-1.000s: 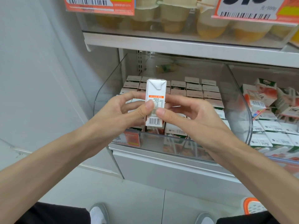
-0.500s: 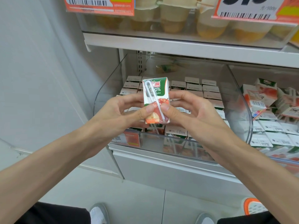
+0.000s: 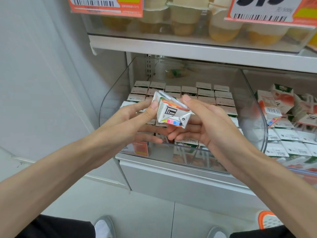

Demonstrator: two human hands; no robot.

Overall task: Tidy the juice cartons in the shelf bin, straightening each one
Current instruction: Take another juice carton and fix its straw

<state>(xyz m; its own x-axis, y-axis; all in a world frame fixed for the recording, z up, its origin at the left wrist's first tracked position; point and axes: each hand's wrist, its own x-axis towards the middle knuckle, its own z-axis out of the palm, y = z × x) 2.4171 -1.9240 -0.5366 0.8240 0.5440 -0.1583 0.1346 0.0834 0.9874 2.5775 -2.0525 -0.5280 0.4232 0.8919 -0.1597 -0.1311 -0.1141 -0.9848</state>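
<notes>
White juice carton (image 3: 171, 112), tipped base toward you.
Behind it, your clear plastic shelf bin (image 3: 109, 107) holds upright cartons (image 3: 205, 98) in rows.

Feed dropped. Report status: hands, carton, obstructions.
Left hand and right hand both grip one juice carton. Carton tipped, base toward camera, over the clear shelf bin. Nothing blocking the bin.

A glossy printed paperboard carton (image 3: 171, 112) is held before a clear, smooth plastic bin (image 3: 255, 107), beneath a matt white shelf (image 3: 188, 50) with paper price tags (image 3: 106, 5).
</notes>
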